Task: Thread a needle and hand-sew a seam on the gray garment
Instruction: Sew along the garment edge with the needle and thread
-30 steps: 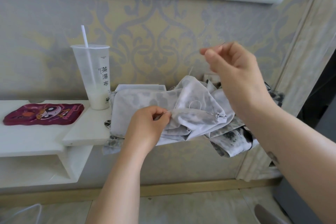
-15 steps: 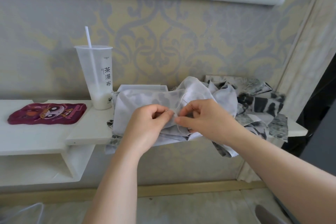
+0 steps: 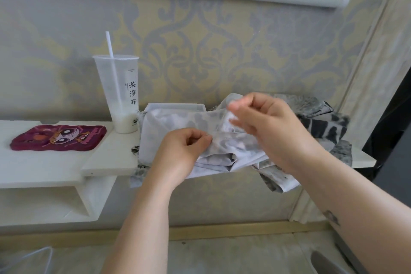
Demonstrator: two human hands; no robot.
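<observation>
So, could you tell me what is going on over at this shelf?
A person is hand-sewing the gray garment, which lies bunched on the white shelf. The left hand pinches a fold near the middle, and the right hand has its grip on raised fabric just up and right of it. The needle and thread are too fine to make out. A plastic cup with a straw and a red pouch sit to the left, untouched.

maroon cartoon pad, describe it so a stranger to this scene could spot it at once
Find the white shelf under the patterned wallpaper. On its left part, left of the tall plastic cup with a straw, lies a flat maroon pad. Only it is dark red, printed with a big-eyed cartoon face.
</observation>
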